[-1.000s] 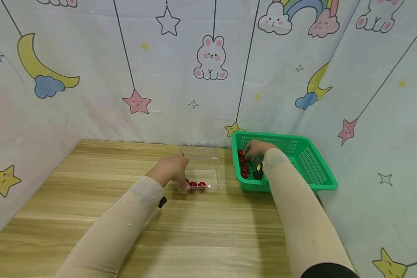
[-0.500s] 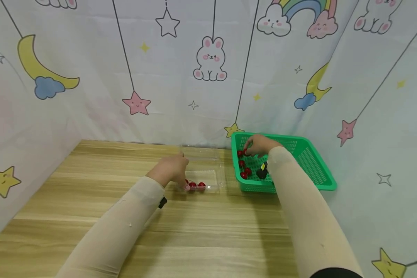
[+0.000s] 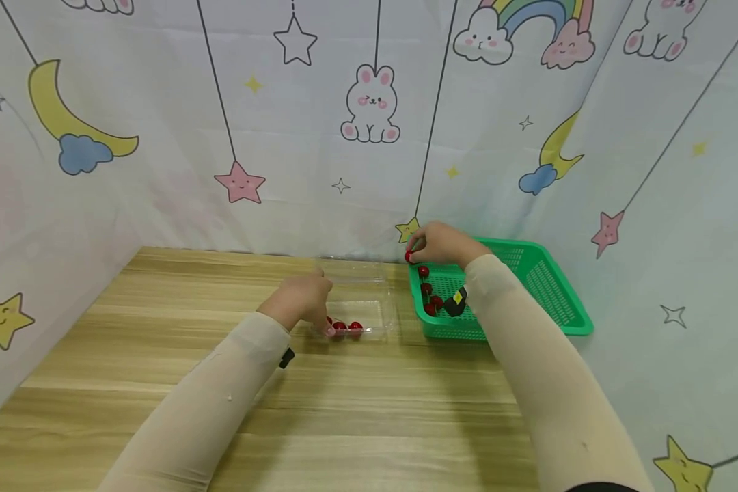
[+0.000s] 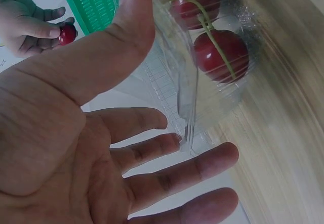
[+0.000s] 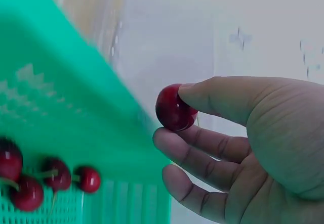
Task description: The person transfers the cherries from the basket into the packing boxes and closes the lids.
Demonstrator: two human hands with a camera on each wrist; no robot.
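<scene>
My right hand pinches a dark red cherry between thumb and fingertips, above the left rim of the green basket. Several more cherries with stems lie on the basket floor. At the middle of the table my left hand rests at the left side of a clear plastic box. Its thumb lies along the box wall, while the other fingers spread out straight. A few cherries lie in the box along its front side, one partly hidden behind the left thumb.
The box's clear lid lies folded back towards the patterned curtain. The curtain closes off the back and right of the wooden table. A black wrist device on the right arm overlaps the basket's inside.
The right hand has lifted a cherry from the basket and moved up and left to its rim. The left hand and the box stay in place.
</scene>
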